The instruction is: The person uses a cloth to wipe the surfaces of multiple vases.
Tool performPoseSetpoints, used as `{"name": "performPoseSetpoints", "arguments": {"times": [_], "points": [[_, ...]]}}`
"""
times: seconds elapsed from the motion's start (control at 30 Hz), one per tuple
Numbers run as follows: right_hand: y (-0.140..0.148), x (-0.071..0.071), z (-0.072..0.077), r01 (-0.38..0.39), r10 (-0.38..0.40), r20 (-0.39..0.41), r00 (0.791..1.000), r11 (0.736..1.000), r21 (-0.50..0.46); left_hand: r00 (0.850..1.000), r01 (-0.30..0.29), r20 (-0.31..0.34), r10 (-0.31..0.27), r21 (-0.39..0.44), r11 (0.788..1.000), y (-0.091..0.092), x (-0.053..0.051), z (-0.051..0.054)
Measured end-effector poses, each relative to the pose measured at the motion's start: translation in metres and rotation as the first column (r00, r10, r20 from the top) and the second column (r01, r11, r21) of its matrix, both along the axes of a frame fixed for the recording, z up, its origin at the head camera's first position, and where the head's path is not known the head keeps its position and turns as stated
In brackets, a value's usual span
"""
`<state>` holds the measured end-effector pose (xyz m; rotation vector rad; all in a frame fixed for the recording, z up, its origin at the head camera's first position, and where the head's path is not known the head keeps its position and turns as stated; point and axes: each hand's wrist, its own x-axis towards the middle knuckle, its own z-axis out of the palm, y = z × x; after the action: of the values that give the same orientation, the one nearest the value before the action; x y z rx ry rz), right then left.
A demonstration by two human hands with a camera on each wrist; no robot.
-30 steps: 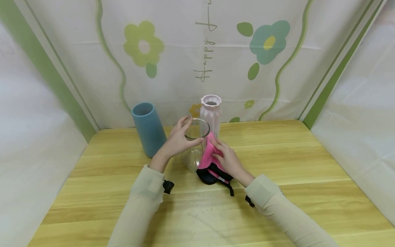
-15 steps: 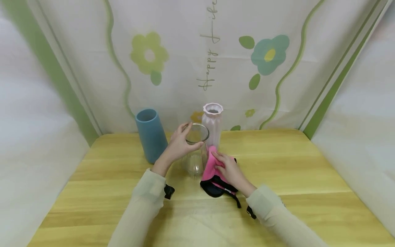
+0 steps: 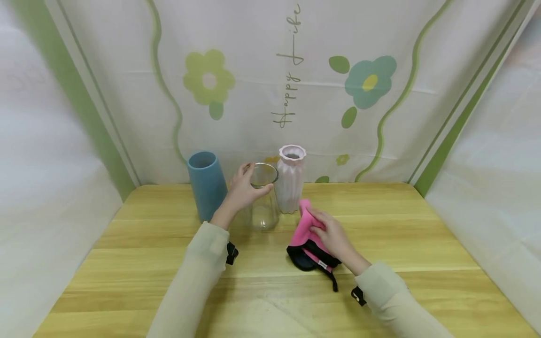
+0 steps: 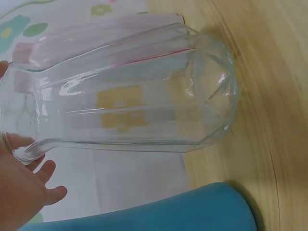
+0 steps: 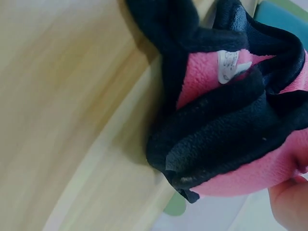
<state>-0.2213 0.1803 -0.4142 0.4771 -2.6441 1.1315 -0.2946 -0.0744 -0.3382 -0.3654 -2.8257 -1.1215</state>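
The vase (image 4: 120,101) is glossy glass, the cloth (image 5: 240,181) fleecy.

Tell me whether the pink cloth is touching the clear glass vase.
Apart: the head view shows a strip of wooden tabletop between the pink cloth and the clear glass vase.

I wear long, loose, slightly creased sleeves (image 3: 183,288) of plain pale cream cloth, ending in broad cuffs (image 3: 209,243), with a small black camera (image 3: 232,253) jutting out beside each one.
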Motion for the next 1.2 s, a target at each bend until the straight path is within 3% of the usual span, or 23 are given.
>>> {"name": "performPoseSetpoints", "arguments": {"times": [0.57, 0.9, 1.03, 1.2], "points": [[0.024, -0.002, 0.012, 0.06, -0.06, -0.004, 0.998, 0.998, -0.005, 0.996, -0.086, -0.003, 0.086, -0.039, 0.996, -0.004, -0.023, 0.004], [0.032, -0.003, 0.014, 0.081, -0.081, 0.016, 0.997, 0.997, -0.002, 0.994, -0.107, 0.005, 0.107, -0.062, 0.992, -0.005, -0.027, 0.003], [0.035, -0.004, 0.015, 0.092, -0.092, 0.004, 0.996, 0.996, 0.001, 0.989, -0.138, -0.059, 0.132, -0.1, 0.985, -0.001, -0.026, 0.005], [0.038, -0.004, 0.015, 0.105, -0.105, 0.006, 0.994, 0.994, 0.007, 0.965, -0.161, -0.227, 0.129, -0.126, 0.979, 0.021, -0.02, 0.018]]}}
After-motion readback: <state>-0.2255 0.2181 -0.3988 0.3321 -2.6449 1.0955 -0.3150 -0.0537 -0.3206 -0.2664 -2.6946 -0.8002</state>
